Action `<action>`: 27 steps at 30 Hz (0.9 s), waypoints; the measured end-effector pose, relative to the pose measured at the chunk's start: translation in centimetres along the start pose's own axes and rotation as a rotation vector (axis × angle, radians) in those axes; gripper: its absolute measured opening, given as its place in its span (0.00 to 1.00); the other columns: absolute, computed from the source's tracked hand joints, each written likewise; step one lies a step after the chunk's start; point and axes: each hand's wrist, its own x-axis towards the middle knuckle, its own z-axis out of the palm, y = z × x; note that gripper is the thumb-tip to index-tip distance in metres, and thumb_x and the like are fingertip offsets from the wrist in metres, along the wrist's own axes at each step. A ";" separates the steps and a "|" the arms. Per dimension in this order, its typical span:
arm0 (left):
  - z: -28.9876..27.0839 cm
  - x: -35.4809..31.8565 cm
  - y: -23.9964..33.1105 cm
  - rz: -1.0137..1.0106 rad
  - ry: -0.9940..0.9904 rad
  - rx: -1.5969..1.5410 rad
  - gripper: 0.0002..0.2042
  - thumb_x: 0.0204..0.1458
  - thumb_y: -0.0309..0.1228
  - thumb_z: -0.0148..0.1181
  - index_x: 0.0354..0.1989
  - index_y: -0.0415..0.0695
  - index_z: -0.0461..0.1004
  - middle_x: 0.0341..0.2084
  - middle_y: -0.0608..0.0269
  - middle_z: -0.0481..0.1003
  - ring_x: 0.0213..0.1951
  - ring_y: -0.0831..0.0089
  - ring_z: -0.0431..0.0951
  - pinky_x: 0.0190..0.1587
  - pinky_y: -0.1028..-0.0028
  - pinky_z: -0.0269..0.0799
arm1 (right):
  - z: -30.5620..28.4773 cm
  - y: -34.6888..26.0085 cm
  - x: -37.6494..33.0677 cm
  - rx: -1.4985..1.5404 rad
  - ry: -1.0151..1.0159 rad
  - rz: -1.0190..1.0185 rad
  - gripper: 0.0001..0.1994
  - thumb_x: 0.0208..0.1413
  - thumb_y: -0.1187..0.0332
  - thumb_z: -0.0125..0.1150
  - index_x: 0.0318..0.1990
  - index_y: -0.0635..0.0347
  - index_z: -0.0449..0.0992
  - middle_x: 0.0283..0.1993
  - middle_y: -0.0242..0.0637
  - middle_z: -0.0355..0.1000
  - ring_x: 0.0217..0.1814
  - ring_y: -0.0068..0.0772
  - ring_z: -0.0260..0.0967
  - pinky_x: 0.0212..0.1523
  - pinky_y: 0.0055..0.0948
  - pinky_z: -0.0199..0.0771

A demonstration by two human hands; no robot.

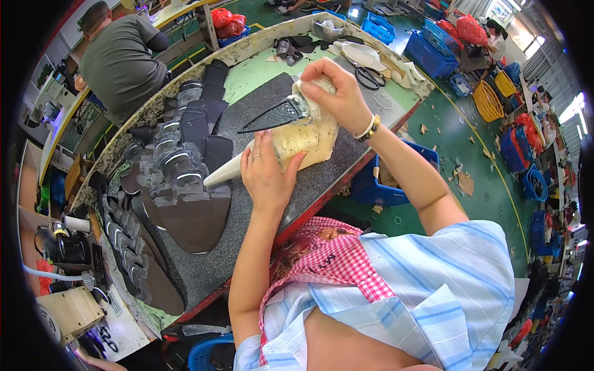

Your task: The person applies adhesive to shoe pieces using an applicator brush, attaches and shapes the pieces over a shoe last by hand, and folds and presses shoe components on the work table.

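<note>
A cream, pointed form (309, 143) with a worn surface lies across the dark grey work board. A black mesh piece (275, 115) with a tapered tip rests along its far side. My left hand (269, 176) wraps over the form, thumb on the near side and fingertips touching the mesh piece's edge. Above the form's thick end, my right hand (334, 96) is closed, thumb and finger pinched beside a whitish, crusty lump (320, 102). What the pinch holds is hidden.
Overlapping dark shoe pieces (192, 161) cover the table's left side, with more stacked pieces (133, 247) nearer. Black-handled scissors (370, 77) and pale scraps (362, 55) lie at the far right. A blue crate (377, 185) stands below the edge. A seated person (120, 62) works beyond.
</note>
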 end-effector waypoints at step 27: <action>0.4 -0.2 0.1 0.005 0.040 0.043 0.35 0.45 0.47 0.69 0.56 0.34 0.67 0.52 0.43 0.73 0.54 0.53 0.73 0.59 0.56 0.62 | -0.2 0.8 -3.8 0.549 -0.038 0.134 0.40 0.47 0.77 0.63 0.69 0.62 0.53 0.68 0.36 0.56 0.68 0.27 0.55 0.67 0.29 0.54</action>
